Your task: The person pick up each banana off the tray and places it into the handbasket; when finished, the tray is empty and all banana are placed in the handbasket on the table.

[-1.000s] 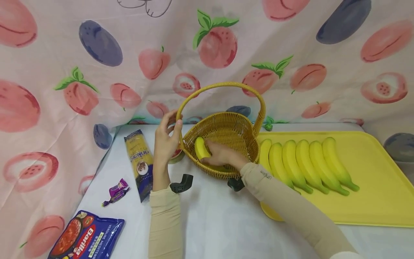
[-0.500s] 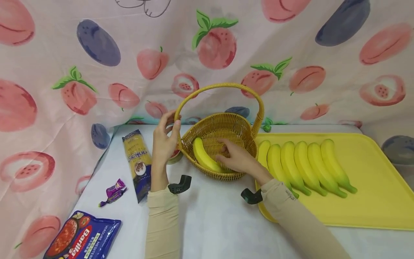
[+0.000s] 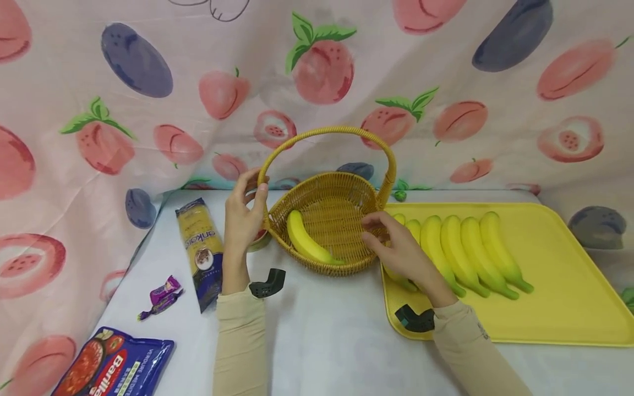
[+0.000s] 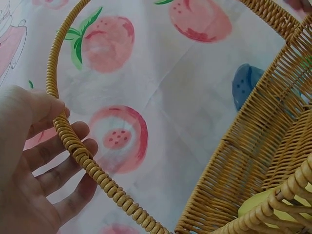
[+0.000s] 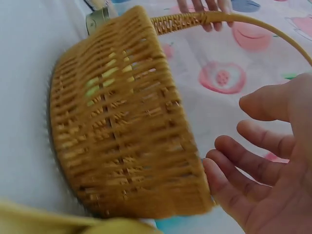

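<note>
A heart-shaped wicker basket (image 3: pixel 322 268) with a tall arched handle (image 3: pixel 327 130) stands on the white table. My left hand (image 3: pixel 242 217) holds the left side of this handle, thumb on one side and fingers on the other in the left wrist view. One yellow banana (image 3: pixel 304 239) lies inside the basket along its left front wall. Over the basket's right rim is my right hand (image 3: pixel 403 250), holding nothing; its fingers are loosely bent and spread in the right wrist view. Beneath and beyond it, several bananas (image 3: pixel 475 256) lie in a row on a yellow tray (image 3: pixel 569 275), the leftmost partly hidden.
Left of the basket lies a pasta packet (image 3: pixel 202 250), with a small round tin (image 3: pixel 260 241) partly hidden behind my left hand. Purple-wrapped candies (image 3: pixel 160 297) and a blue Barilla pouch (image 3: pixel 116 366) lie nearer the left edge. A fruit-print cloth (image 3: pixel 317 110) hangs behind the table.
My right hand has let go of the banana inside the basket and moved right, out over the rim toward the tray. My left hand stays on the handle. The head view has shifted slightly.
</note>
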`<action>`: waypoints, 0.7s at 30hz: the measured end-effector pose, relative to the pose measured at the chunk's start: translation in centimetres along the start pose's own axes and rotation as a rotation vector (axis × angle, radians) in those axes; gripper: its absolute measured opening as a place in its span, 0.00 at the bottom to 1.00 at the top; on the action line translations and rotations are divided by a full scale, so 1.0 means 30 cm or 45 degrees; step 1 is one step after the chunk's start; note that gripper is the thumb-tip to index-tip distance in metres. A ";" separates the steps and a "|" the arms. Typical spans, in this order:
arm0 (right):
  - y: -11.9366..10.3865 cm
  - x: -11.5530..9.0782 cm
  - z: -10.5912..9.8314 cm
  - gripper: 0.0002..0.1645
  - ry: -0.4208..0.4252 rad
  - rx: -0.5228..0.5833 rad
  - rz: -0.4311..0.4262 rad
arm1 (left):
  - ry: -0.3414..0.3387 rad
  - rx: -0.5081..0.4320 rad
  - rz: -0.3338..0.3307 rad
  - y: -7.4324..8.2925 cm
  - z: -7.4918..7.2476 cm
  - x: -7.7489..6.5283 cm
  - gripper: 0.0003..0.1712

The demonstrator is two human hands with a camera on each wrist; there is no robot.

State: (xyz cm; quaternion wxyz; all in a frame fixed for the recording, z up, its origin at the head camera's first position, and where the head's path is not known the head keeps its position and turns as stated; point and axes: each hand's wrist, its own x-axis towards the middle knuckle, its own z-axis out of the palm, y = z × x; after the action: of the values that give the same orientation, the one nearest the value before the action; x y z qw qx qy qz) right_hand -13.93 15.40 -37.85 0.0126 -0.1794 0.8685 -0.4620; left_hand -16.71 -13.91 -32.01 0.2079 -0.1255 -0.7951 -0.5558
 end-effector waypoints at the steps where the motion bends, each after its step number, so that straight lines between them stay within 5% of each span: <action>1: 0.005 -0.010 -0.010 0.18 0.015 -0.010 -0.008 | 0.000 0.001 -0.003 0.000 0.000 -0.001 0.19; 7: 0.045 -0.065 -0.080 0.20 0.075 -0.053 -0.030 | -0.006 -0.003 -0.017 -0.001 0.003 -0.002 0.19; 21: 0.159 -0.184 -0.297 0.23 0.269 -0.202 0.117 | -0.011 -0.011 -0.034 -0.004 0.005 -0.006 0.19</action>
State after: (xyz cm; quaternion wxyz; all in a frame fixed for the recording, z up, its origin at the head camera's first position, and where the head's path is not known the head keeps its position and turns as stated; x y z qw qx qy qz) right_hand -11.87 26.73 -37.39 -0.0720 -0.0900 0.9061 -0.4070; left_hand -16.63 -13.82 -32.24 0.1966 -0.1182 -0.7950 -0.5615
